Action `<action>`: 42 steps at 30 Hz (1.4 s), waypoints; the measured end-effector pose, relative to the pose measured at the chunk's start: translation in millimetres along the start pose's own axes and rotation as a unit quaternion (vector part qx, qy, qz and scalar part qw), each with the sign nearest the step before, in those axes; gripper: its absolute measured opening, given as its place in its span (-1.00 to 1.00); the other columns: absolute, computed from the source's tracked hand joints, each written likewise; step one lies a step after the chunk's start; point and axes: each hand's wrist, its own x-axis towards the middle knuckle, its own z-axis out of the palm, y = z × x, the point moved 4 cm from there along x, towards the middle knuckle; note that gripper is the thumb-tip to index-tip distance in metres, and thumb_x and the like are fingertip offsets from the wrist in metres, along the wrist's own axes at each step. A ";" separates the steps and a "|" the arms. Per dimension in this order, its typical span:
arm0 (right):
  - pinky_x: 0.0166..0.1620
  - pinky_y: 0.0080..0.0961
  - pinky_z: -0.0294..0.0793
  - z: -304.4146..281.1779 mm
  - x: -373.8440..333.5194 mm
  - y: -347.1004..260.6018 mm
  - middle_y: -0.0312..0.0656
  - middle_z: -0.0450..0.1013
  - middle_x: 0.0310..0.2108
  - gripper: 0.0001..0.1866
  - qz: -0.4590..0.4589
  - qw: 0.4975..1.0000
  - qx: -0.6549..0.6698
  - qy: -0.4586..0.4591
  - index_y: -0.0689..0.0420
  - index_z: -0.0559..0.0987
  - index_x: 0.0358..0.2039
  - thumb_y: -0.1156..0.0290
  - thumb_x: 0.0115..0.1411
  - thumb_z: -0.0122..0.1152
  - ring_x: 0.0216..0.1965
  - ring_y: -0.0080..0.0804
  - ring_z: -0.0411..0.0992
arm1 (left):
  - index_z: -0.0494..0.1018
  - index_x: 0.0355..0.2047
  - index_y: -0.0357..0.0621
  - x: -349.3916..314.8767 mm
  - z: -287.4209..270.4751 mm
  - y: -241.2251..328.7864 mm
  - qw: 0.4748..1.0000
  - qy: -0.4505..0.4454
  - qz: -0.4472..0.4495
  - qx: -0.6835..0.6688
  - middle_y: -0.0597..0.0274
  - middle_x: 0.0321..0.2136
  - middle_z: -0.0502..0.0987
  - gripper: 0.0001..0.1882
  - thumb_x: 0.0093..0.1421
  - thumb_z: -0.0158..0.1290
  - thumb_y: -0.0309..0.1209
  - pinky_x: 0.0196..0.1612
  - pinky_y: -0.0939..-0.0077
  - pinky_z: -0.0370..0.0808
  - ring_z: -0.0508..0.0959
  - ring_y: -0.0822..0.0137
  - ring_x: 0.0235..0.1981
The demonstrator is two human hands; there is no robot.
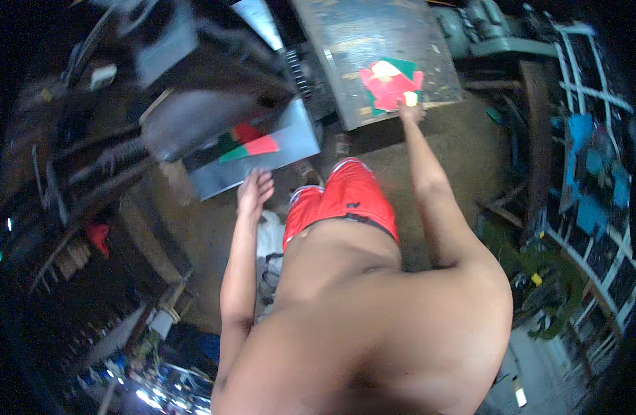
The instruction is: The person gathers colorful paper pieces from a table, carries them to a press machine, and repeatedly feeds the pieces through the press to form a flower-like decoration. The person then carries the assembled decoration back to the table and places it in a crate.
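Observation:
My right hand (411,111) reaches out to the near edge of a worn wooden tabletop (352,34). Its fingers meet a loose pile of flat red pieces (389,90) and green pieces (399,66), with pale yellow bits among them. A bright pale patch shows right at the fingertips; whether they grip it is too small and blurred to make out. My left hand (254,194) hangs in the air with fingers apart and nothing in them. Just beyond it, a red and green strip (252,147) lies on a smooth grey metal plate (297,142) of a machine.
A large dark machine (200,117) fills the left side, partly over the plate. Greenish machinery (494,38) stands at the far right, beside a wooden post (537,138). A light-coloured metal lattice (588,90) with blue sheets runs along the right. Brown floor (484,152) lies between the benches.

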 end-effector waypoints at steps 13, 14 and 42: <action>0.14 -0.14 0.16 -18.0 85.8 -56.6 0.18 0.22 0.09 0.10 0.027 0.989 -0.147 0.009 0.18 0.31 0.06 -0.27 -0.42 0.47 0.19 0.01 0.15 | 0.35 -0.06 -0.14 -55.3 46.4 -49.0 0.995 0.061 -0.078 0.006 0.23 -0.29 0.52 -0.70 0.33 -0.13 -0.22 -0.38 0.53 0.54 0.52 0.44 -0.40; 0.15 -0.13 0.15 -21.1 90.9 -58.8 0.18 0.20 0.10 0.09 0.012 0.990 -0.139 0.030 0.16 0.32 0.07 -0.26 -0.41 0.47 0.19 0.01 0.14 | 0.35 -0.06 -0.14 -53.8 49.7 -49.6 0.991 0.099 -0.089 0.015 0.22 -0.29 0.52 -0.70 0.33 -0.13 -0.22 -0.38 0.53 0.54 0.52 0.44 -0.40; 0.00 -0.39 0.44 -134.9 34.3 -35.3 -0.12 0.47 -0.13 -0.62 -0.047 0.776 0.561 -0.286 0.26 0.43 -0.09 0.59 0.05 0.25 -0.10 -0.33 0.46 | 0.37 -0.03 -0.20 -101.4 97.2 3.5 0.975 -0.068 0.064 0.200 0.22 -0.30 0.55 -0.65 0.34 -0.12 -0.21 -0.38 0.58 0.52 0.54 0.47 -0.41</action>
